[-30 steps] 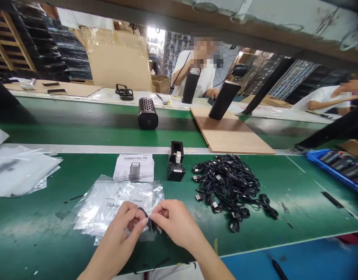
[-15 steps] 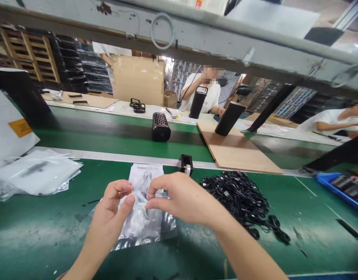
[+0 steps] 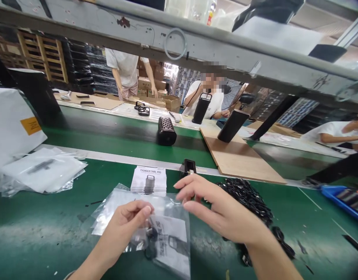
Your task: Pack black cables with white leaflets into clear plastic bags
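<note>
My left hand is closed on a clear plastic bag that holds a printed leaflet and a coiled black cable. The bag hangs a little above the green table. My right hand hovers to the right of the bag's top edge, fingers loosely apart and holding nothing. Under the bag lies a stack of clear bags. Behind it sits a stack of white leaflets. A black tape dispenser stands just beyond my right hand. A pile of black cables lies to the right.
A black perforated speaker lies on the conveyor belt, next to a wooden board. Filled bags are stacked at the left by a white box. A blue tray sits far right. Other people work across the belt.
My right hand has let go of the bag's top and moved to the right, opening. My left hand has lowered the bag, which now shows the leaflet and cable inside.
</note>
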`<state>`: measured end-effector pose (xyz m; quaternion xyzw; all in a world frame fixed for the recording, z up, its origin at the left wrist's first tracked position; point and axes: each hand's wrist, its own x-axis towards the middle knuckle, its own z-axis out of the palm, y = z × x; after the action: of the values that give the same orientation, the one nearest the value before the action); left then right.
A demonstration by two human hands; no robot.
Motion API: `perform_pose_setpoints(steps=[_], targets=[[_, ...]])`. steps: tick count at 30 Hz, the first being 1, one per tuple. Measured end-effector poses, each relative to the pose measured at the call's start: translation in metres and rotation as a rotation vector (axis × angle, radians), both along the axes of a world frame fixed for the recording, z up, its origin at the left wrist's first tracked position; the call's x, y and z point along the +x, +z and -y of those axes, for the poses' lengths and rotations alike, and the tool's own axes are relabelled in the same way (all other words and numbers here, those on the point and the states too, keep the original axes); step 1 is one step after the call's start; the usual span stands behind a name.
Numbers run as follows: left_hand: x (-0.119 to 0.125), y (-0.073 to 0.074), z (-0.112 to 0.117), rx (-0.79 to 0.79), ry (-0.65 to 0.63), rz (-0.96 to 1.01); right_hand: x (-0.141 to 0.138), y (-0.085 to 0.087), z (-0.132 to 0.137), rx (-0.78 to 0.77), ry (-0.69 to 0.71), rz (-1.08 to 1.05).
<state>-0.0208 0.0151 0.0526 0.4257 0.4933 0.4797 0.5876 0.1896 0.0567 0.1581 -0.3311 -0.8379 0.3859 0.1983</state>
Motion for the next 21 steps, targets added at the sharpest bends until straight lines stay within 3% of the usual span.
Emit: perform_pose_setpoints(steps=[2, 4, 7, 12, 16, 21], targets=[[-0.001, -0.003, 0.0, -0.005, 0.081, -0.095, 0.0, -0.031, 0.007, -0.129, -0.21, -0.126], [-0.002, -0.005, -0.001, 0.005, 0.128, -0.185, -0.006, -0.061, 0.011, -0.217, -0.319, -0.145], [0.001, -0.004, -0.003, 0.04, 0.171, -0.277, -0.018, -0.088, 0.011, -0.237, -0.434, -0.188], [0.006, -0.001, -0.007, 0.123, 0.123, -0.363, -0.018, -0.085, 0.001, -0.221, -0.396, -0.317], [0.009, 0.0, -0.007, 0.103, 0.135, -0.345, -0.008, -0.078, -0.004, -0.273, -0.488, -0.491], [0.012, 0.003, -0.006, 0.082, 0.053, -0.365, -0.009, -0.076, -0.005, -0.201, -0.399, -0.391]])
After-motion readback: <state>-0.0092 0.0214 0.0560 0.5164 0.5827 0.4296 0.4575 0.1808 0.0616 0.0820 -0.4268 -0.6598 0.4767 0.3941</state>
